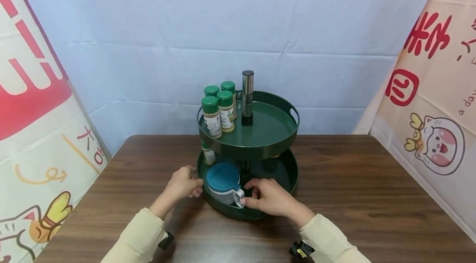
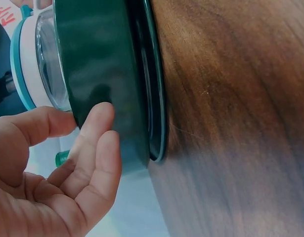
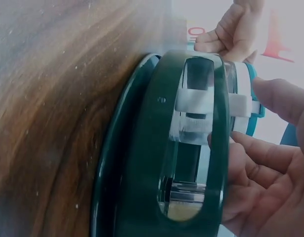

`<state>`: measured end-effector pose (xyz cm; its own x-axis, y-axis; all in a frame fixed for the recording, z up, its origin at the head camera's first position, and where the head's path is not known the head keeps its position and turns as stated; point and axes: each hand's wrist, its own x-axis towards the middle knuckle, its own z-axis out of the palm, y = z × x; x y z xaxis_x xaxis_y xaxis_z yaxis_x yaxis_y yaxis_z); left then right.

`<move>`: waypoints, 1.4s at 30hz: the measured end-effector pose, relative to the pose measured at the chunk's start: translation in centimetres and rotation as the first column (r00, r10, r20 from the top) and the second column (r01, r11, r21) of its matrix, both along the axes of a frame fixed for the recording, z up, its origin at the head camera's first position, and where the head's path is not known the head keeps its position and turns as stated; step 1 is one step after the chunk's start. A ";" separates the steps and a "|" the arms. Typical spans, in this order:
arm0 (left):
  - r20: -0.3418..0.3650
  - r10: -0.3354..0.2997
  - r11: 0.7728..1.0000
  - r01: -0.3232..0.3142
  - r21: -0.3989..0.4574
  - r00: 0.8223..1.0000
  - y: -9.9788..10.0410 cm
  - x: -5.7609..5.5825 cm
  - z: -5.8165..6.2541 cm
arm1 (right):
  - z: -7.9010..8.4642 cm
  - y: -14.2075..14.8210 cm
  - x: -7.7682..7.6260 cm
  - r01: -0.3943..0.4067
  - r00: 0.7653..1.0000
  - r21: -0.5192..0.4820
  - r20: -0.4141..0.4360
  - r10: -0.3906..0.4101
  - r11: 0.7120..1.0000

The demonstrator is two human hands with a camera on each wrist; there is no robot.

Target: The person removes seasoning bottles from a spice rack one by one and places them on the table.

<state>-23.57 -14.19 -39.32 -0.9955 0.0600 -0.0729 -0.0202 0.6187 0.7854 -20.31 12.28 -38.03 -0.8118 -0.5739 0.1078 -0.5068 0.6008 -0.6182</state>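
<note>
A clear jar with a blue lid (image 1: 223,176) and pale handle (image 1: 239,197) stands in the lower tray of a green two-tier rotating rack (image 1: 253,213). My left hand (image 1: 184,183) holds that tray's rim at the left, its thumb at the upper edge and its fingers (image 2: 106,118) against the outer wall. Beside the jar handle, my right hand (image 1: 273,197) reaches over the front rim, thumb and forefinger apart on either side of the handle. The thumb appears close to the handle; contact is hard to tell. The rim partly hides the right fingers in the right wrist view.
Several green-capped spice bottles (image 1: 213,118) stand on the left of the upper tray (image 1: 269,124), by the metal post (image 1: 247,98). Another spice bottle (image 1: 209,155) is in the lower tray. The rack sits on a brown wooden table (image 1: 353,197), with hanging cloths around it.
</note>
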 end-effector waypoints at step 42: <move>0.011 -0.015 0.999 0.015 -0.041 1.000 0.8 0.0 0.4 | -2.2 -1.2 -0.5 0.021 0.990 -0.106 -0.138 -0.036 0.994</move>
